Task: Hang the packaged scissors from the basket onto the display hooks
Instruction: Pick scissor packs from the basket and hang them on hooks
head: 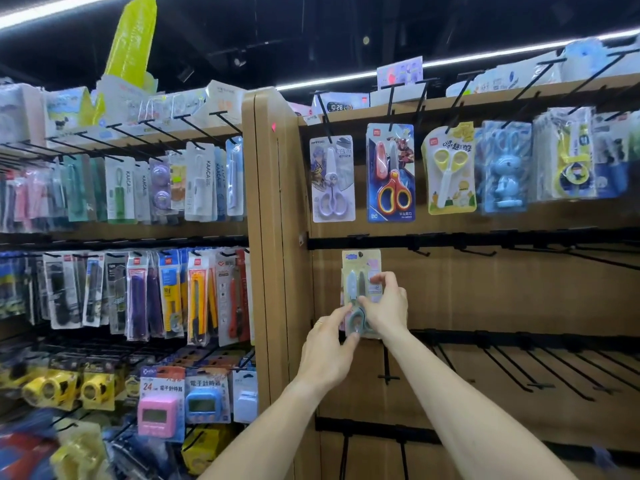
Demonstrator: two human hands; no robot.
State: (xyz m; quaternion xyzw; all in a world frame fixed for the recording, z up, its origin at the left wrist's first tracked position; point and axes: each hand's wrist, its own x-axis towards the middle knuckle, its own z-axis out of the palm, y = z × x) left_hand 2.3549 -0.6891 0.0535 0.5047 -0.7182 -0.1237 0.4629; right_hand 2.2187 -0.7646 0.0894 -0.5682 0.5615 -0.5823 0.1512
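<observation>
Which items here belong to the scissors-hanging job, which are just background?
Job:
- scissors pack, held by left hand and right hand
- second-row hook rail
- hung scissors packs above

Background:
- utility knives
- pink timer
- blue timer
- yellow tape measures

Lighting, as I read it from my feed: two ceiling strip lights (346,77), blown out to white against a dark ceiling. Shelves evenly and brightly lit; shadows soft and faint. Glare: mild sheen on the plastic packs (390,171). Blur: heavy smear at the lower left corner (52,445) and along the right edge; centre reasonably sharp. Distortion: wide-angle bowing, shelf lines curving and tilting toward the edges.
</observation>
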